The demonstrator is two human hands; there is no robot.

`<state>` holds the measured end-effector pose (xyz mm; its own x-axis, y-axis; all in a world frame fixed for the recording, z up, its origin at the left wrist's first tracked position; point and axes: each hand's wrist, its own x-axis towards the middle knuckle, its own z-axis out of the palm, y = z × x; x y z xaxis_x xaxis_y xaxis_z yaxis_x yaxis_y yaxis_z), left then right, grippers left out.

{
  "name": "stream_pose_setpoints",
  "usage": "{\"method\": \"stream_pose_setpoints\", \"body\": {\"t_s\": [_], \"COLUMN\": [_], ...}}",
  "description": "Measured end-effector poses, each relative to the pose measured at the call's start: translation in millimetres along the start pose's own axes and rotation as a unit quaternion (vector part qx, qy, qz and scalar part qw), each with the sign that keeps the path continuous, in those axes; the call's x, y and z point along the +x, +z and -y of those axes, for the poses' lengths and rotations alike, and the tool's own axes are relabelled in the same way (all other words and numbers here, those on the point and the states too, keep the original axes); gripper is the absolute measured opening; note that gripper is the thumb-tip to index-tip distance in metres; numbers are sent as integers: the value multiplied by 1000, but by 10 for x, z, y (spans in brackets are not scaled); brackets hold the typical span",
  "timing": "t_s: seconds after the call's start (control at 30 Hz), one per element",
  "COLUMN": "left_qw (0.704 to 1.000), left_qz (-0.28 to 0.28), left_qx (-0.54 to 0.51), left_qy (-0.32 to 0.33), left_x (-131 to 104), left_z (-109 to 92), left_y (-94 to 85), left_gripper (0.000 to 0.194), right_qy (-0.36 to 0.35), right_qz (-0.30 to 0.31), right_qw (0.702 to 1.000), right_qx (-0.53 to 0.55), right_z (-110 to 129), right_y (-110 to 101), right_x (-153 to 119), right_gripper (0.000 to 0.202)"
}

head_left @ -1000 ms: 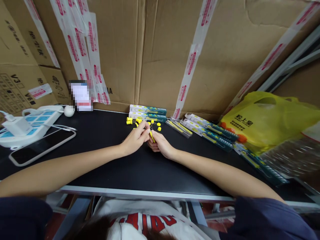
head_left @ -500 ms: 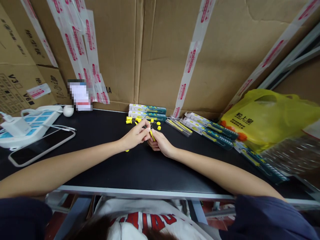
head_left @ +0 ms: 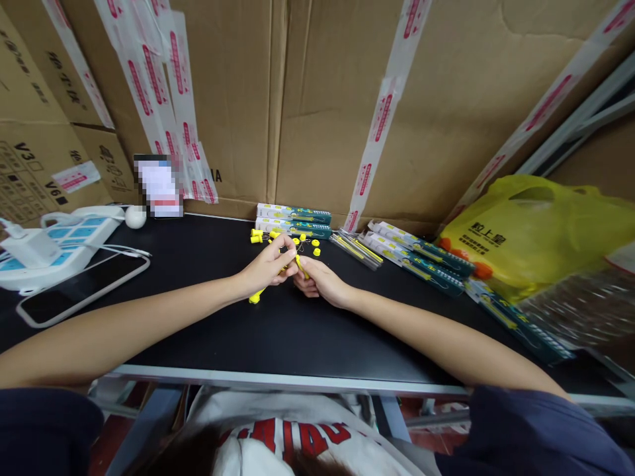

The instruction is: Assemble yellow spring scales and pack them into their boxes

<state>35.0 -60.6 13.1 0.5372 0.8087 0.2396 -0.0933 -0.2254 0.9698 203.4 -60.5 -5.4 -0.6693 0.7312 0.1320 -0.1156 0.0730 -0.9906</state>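
Both hands meet over the middle of the black table. My right hand (head_left: 317, 279) is closed round a slim yellow piece (head_left: 300, 264) that slants between its thumb and fingers. Close beside it, my left hand (head_left: 270, 268) has its thumb and fingertips pinched together at the upper end of that piece; what lies between them is too small to tell. Below my left hand a yellow part (head_left: 254, 297) shows, its upper end hidden by the fingers. Several small yellow caps (head_left: 316, 252) and thin wire pieces lie just behind the hands.
Slim printed boxes (head_left: 292, 229) and clear-wrapped yellow sticks (head_left: 356, 249) lie behind. More boxes (head_left: 421, 258) and a yellow bag (head_left: 536, 231) are at the right. A power strip (head_left: 74, 244), a phone (head_left: 84, 287) and a white ball (head_left: 135, 217) stand left, before a cardboard wall (head_left: 228, 99).
More of the yellow part below my left hand shows now. The left fingers have shifted slightly at the slim piece, and the view has moved a little.
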Motion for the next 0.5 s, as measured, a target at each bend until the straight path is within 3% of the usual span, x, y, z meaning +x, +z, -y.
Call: {"method": "stream_pose_setpoints", "body": {"t_s": [0.23,0.5], "left_qw": [990,996], "left_qz": [-23,-65], "left_qx": [123,48], "left_qy": [58,-32], "left_x": [-59,-25], "left_z": [-52,-73], "left_y": [13,119], "left_gripper": [21,12], "right_qy": [117,157], "right_qz": [114,126], "right_qw": [979,966], "right_qx": [118,164], "right_z": [110,137], "right_y": [-87,-122], "right_x": [-23,-8], "right_gripper": [39,32]}}
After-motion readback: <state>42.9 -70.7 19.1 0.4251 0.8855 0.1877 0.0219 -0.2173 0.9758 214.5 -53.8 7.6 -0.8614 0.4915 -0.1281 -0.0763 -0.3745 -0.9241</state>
